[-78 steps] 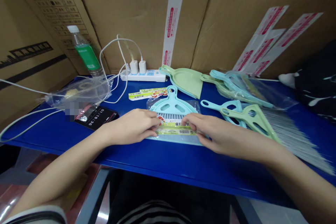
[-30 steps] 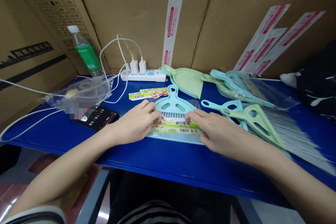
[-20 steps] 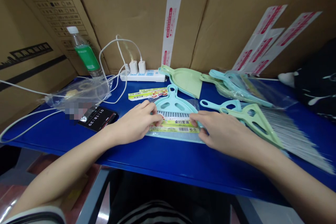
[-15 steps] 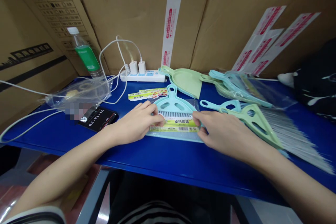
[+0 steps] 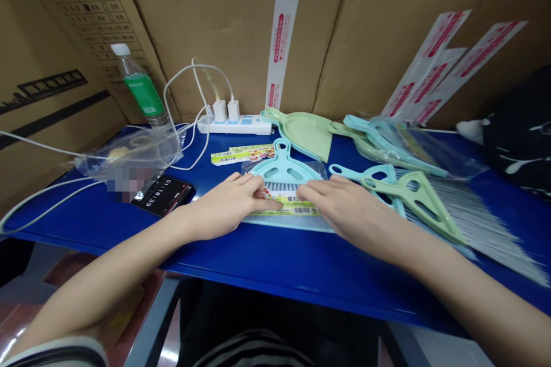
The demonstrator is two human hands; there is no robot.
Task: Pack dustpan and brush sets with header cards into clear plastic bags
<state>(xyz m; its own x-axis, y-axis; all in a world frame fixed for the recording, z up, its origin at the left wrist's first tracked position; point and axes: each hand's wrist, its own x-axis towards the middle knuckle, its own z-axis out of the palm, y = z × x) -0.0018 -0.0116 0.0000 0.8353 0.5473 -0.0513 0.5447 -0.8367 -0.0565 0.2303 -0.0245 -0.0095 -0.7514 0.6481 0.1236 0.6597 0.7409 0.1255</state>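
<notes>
Left hand (image 5: 228,206) and right hand (image 5: 344,212) press open-palmed on bagged dustpan (image 5: 284,169), brushes (image 5: 413,195) just beside.

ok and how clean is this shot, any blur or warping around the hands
Head view: the left hand, right hand and label between them are fairly sharp; the blue table edge bows from wide-angle distortion; a pixelated patch sits beside the phone; bristles at far right smear.
</notes>
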